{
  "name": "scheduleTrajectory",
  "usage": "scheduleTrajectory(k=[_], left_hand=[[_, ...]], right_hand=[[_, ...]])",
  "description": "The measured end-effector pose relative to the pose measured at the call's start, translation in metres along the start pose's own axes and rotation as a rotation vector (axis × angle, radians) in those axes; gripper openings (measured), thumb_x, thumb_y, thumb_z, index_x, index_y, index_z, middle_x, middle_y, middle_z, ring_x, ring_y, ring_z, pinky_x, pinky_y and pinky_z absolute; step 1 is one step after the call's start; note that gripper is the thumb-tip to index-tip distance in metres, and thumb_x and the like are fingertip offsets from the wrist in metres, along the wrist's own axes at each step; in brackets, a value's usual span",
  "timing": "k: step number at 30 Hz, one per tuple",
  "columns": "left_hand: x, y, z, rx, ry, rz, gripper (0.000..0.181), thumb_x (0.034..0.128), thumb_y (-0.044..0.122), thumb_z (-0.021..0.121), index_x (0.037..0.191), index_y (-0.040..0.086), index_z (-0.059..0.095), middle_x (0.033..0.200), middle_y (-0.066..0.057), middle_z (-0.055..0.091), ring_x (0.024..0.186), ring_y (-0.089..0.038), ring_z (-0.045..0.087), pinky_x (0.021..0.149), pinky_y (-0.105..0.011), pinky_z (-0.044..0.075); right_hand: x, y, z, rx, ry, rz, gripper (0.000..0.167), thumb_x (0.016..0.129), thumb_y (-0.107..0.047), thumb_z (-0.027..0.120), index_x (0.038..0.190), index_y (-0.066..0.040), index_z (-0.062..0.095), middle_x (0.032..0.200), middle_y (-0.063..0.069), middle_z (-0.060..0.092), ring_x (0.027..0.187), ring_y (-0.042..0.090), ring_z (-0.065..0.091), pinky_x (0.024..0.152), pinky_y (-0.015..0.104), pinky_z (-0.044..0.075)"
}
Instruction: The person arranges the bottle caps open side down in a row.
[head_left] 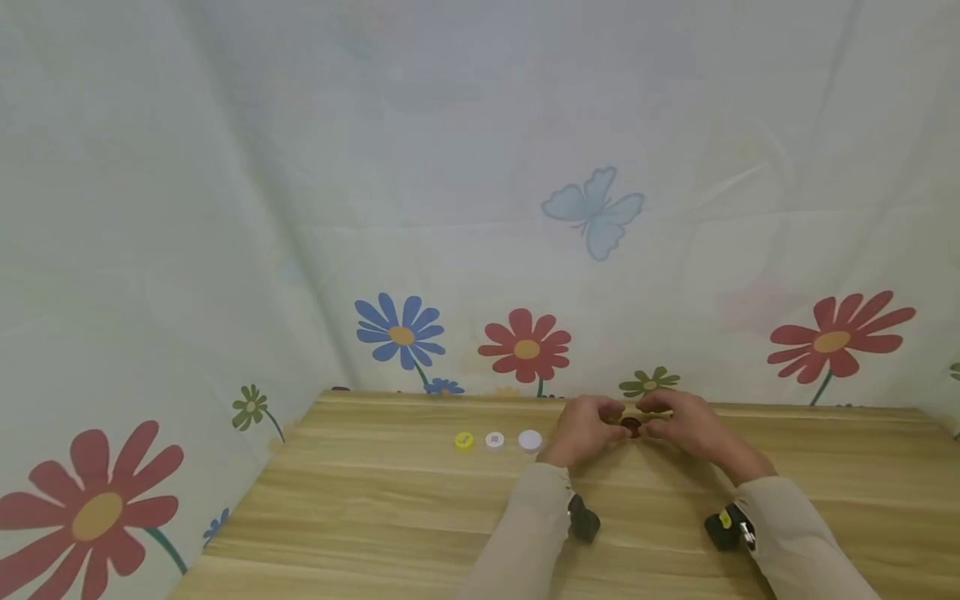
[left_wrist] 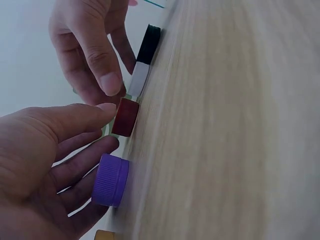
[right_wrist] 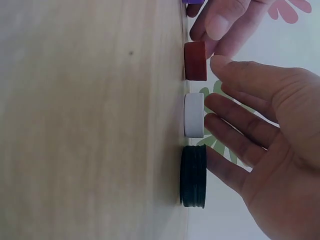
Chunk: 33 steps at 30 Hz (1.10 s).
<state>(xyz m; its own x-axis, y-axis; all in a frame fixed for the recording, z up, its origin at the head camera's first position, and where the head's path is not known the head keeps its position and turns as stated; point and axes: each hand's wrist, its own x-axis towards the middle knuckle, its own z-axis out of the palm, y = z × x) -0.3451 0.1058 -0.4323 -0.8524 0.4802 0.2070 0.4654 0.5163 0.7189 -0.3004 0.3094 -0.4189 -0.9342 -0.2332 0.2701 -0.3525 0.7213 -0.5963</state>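
A dark red bottle cap (head_left: 632,427) lies on the table between both hands. In the left wrist view my left hand (left_wrist: 40,160) has its thumb tip at the edge of the red cap; whether it touches is unclear. Its other fingers spread behind a purple ridged cap (left_wrist: 110,180). My right hand (right_wrist: 280,120) holds its thumb just off the red cap in the right wrist view, with relaxed fingers behind a white cap (right_wrist: 194,115) and a black cap (right_wrist: 193,176). From the head view, the hands hide the purple, black and nearer white caps.
Left of the hands, a yellow cap (head_left: 464,441), a white cap with a printed mark (head_left: 495,439) and a plain white cap (head_left: 530,440) continue the row. An orange-yellow cap (left_wrist: 104,235) shows below the purple one. A flowered cloth (head_left: 450,208) hangs behind the wooden table (head_left: 360,508).
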Motion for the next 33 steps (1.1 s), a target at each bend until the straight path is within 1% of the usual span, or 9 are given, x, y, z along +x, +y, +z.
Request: scheduleTrajectory(k=[4,8,14,16,22,24,30,33], left_hand=[[0.0003,-0.0015,0.001,-0.012,0.001,0.001,0.031,0.0899,0.013,0.087,0.119,0.005,0.079,0.106,-0.001,0.08,0.1,-0.006,0.071,0.09,-0.019,0.052],[0.0004,-0.0029,0.002,-0.015,0.006,0.003,0.028,0.0899,0.012,0.087,0.116,0.005,0.08,0.103,0.001,0.08,0.099,-0.004,0.07,0.09,-0.019,0.052],[0.001,-0.0052,0.0046,-0.034,0.01,0.013,0.023,0.0902,0.01,0.086,0.113,0.006,0.081,0.102,0.001,0.08,0.097,-0.004,0.071,0.09,-0.019,0.052],[0.0014,-0.0054,0.0052,-0.039,0.012,0.015,0.022,0.0901,0.009,0.086,0.112,0.006,0.082,0.101,0.002,0.08,0.096,-0.004,0.07,0.089,-0.019,0.052],[0.0012,-0.005,0.0063,-0.058,0.014,0.001,0.021,0.0898,0.008,0.086,0.11,0.008,0.082,0.099,0.003,0.08,0.094,-0.002,0.07,0.088,-0.017,0.051],[0.0008,-0.0046,0.0063,-0.061,0.014,0.006,0.021,0.0897,0.008,0.086,0.11,0.007,0.082,0.099,0.003,0.081,0.093,-0.001,0.07,0.088,-0.017,0.051],[0.0023,-0.0066,0.0071,-0.098,0.011,0.001,0.02,0.0891,0.006,0.086,0.109,0.007,0.083,0.098,0.002,0.081,0.093,-0.002,0.07,0.087,-0.016,0.051],[0.0029,-0.0069,0.0062,-0.119,0.018,-0.017,0.023,0.0882,0.007,0.087,0.111,0.008,0.083,0.1,0.003,0.08,0.089,-0.001,0.068,0.082,-0.017,0.052]], right_hand=[[0.0014,0.0015,0.002,-0.003,-0.004,-0.007,0.025,0.091,-0.004,0.077,0.115,0.004,0.073,0.116,0.022,0.074,0.116,0.048,0.065,0.098,0.065,0.051],[0.0028,0.0022,0.0046,0.004,-0.015,-0.028,0.024,0.09,-0.004,0.08,0.112,0.005,0.074,0.111,0.02,0.075,0.111,0.045,0.067,0.096,0.064,0.051],[0.0053,0.003,0.008,-0.02,-0.031,-0.052,0.022,0.089,-0.004,0.082,0.109,0.003,0.074,0.104,0.014,0.076,0.103,0.039,0.071,0.092,0.059,0.054],[0.0058,0.0035,0.0086,-0.03,-0.032,-0.058,0.022,0.089,-0.004,0.082,0.108,0.003,0.074,0.103,0.014,0.076,0.101,0.038,0.071,0.091,0.058,0.054],[0.0053,0.002,0.0092,-0.035,-0.018,-0.065,0.02,0.088,-0.003,0.083,0.106,0.002,0.075,0.101,0.013,0.077,0.099,0.037,0.072,0.089,0.057,0.055],[0.0051,0.0015,0.0092,-0.035,-0.014,-0.066,0.02,0.088,-0.004,0.083,0.105,0.002,0.075,0.1,0.012,0.077,0.098,0.036,0.072,0.089,0.057,0.055],[0.0052,0.0009,0.0092,-0.035,-0.017,-0.059,0.018,0.09,-0.004,0.081,0.106,0.0,0.076,0.102,0.011,0.078,0.101,0.037,0.072,0.091,0.058,0.055],[0.0053,-0.0013,0.0078,-0.033,-0.015,-0.055,0.019,0.09,-0.005,0.081,0.108,0.0,0.077,0.105,0.013,0.078,0.105,0.04,0.071,0.094,0.06,0.053]])
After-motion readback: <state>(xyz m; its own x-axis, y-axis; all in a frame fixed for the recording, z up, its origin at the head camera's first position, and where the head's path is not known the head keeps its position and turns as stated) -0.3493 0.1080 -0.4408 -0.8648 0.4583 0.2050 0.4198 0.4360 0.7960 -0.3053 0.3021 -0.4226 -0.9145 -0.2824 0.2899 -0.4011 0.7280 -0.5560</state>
